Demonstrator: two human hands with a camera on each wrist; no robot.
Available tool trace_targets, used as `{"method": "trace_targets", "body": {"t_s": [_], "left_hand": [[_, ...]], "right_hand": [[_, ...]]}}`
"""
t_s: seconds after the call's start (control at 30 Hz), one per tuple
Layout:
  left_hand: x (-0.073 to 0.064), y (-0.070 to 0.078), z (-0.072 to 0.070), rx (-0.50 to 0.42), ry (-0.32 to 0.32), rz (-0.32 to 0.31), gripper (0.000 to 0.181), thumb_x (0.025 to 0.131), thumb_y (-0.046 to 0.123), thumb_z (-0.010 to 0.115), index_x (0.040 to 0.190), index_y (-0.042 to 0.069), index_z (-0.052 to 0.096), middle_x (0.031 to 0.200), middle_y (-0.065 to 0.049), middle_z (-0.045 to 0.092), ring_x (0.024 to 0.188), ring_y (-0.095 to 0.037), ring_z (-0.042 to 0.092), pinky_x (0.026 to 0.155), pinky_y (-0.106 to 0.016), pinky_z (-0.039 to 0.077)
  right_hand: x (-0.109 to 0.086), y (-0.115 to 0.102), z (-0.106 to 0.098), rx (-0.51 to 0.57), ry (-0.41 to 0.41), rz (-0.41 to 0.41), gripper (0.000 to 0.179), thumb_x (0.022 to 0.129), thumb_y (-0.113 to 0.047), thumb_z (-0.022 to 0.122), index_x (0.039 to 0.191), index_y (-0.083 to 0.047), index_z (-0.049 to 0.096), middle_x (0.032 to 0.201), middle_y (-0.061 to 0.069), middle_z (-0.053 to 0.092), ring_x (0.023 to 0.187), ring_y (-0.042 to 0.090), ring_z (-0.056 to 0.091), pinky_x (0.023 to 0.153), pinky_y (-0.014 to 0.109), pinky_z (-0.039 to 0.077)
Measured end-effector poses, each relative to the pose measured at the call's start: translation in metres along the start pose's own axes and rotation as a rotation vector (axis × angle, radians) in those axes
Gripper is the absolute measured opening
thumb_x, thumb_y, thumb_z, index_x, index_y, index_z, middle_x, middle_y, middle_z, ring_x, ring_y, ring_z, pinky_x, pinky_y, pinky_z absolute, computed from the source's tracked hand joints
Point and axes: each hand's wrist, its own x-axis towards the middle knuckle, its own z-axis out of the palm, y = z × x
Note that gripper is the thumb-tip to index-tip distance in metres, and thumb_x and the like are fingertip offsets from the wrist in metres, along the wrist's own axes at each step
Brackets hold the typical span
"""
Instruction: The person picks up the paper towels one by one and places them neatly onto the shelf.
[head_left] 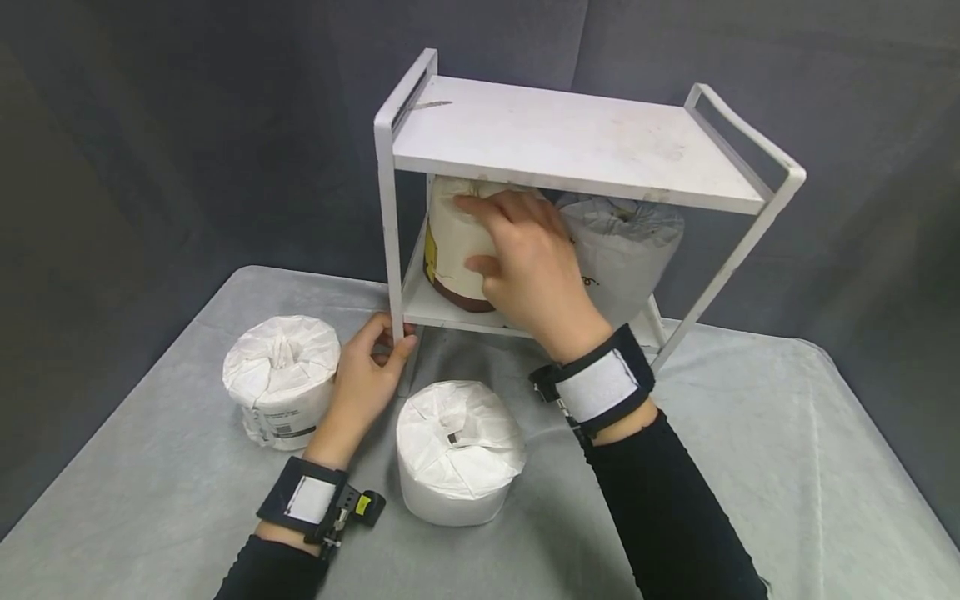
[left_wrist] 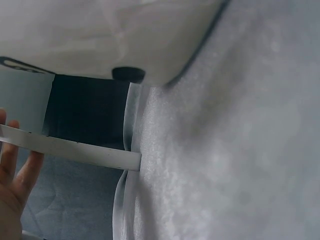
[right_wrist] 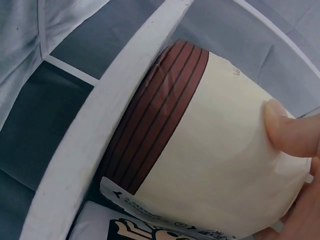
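Note:
On the lower shelf of a white two-tier rack [head_left: 577,125], a cream wrapped toilet roll [head_left: 453,242] with a brown striped base stands toward the left. My right hand [head_left: 536,267] grips it near its upper end, the thumb [right_wrist: 287,132] against its side and the other fingers over the top. Beside it on the shelf is a pale grey wrapped roll [head_left: 630,250], partly behind my right hand. Low on the rack's front left leg [left_wrist: 85,152], my left hand [head_left: 367,383] holds the post between thumb and fingers.
Two white wrapped rolls stand on the grey cloth-covered table [head_left: 750,467]: one roll [head_left: 281,379] just left of my left hand, another roll [head_left: 461,450] in front of the rack. The upper shelf overhangs my right hand. Dark fabric [head_left: 225,125] hangs behind.

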Motion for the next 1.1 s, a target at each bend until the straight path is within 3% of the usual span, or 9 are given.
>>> {"method": "trace_targets", "body": {"t_s": [0.57, 0.87, 1.1], "left_hand": [[-0.0012, -0.0023, -0.0029, 0.006, 0.024, 0.012, 0.015, 0.091, 0.01, 0.072, 0.102, 0.004, 0.064, 0.088, -0.008, 0.065, 0.082, -0.016, 0.059, 0.065, -0.025, 0.052], [-0.0016, -0.0008, -0.0023, -0.002, 0.026, 0.014, 0.015, 0.091, 0.009, 0.072, 0.102, 0.005, 0.065, 0.087, -0.008, 0.065, 0.082, -0.018, 0.06, 0.064, -0.019, 0.05], [-0.0011, -0.0002, -0.0023, 0.008, 0.016, 0.011, 0.015, 0.092, 0.012, 0.072, 0.103, 0.005, 0.064, 0.089, -0.009, 0.065, 0.083, -0.017, 0.061, 0.065, -0.019, 0.05]], "right_hand": [[-0.0021, -0.0025, 0.0041, -0.067, -0.004, -0.071, 0.064, 0.088, -0.015, 0.074, 0.146, -0.012, 0.047, 0.134, 0.01, 0.056, 0.129, 0.028, 0.046, 0.117, 0.042, 0.021], [-0.0023, -0.0006, 0.0036, -0.06, -0.002, -0.088, 0.058, 0.091, -0.019, 0.071, 0.144, -0.011, 0.049, 0.135, 0.01, 0.055, 0.13, 0.028, 0.045, 0.116, 0.041, 0.022], [-0.0051, 0.0, 0.0007, -0.009, 0.055, -0.095, 0.054, 0.092, -0.028, 0.071, 0.14, -0.008, 0.054, 0.134, 0.013, 0.055, 0.13, 0.032, 0.045, 0.116, 0.039, 0.025]]}}
